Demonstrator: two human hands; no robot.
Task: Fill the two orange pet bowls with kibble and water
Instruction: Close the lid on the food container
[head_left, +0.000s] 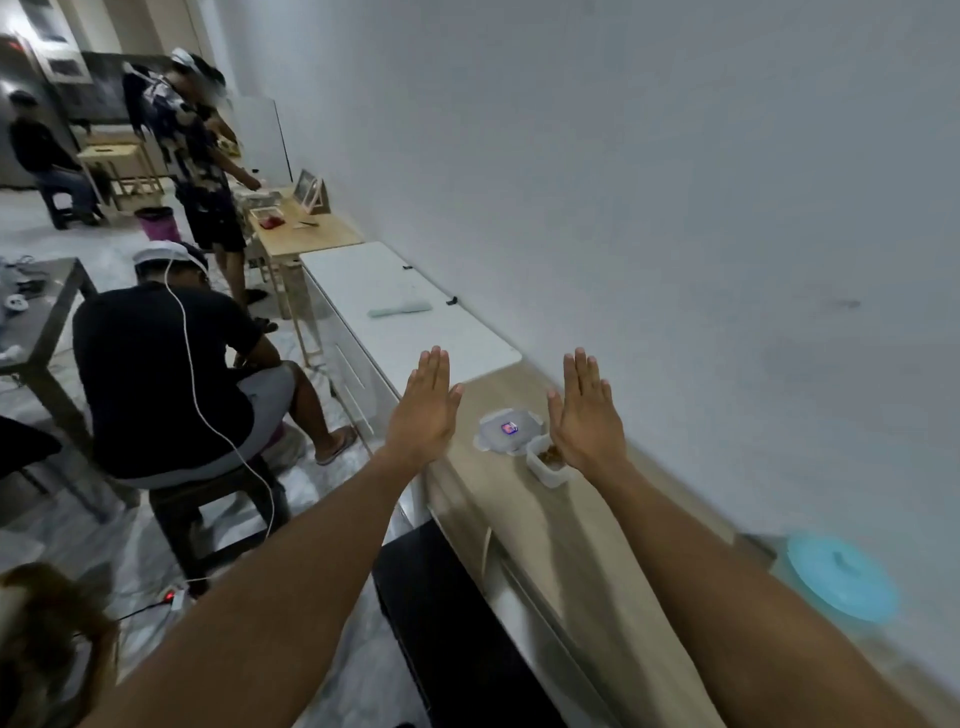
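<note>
Both my arms stretch forward over a long wooden counter (550, 525) along the wall. My left hand (425, 410) is flat, back up, fingers straight, holding nothing. My right hand (587, 415) is held the same way, just above a small clear tub (543, 461) with brown kibble in it. The tub's clear lid (506, 431), with a small red and blue label, lies on the counter between my hands. No orange bowl is in view.
A round light-blue lid (841, 584) lies on the counter at the right. A white cabinet top (405, 312) with a pale cloth continues beyond. A person in black (166, 374) sits on a stool to the left; others stand farther back.
</note>
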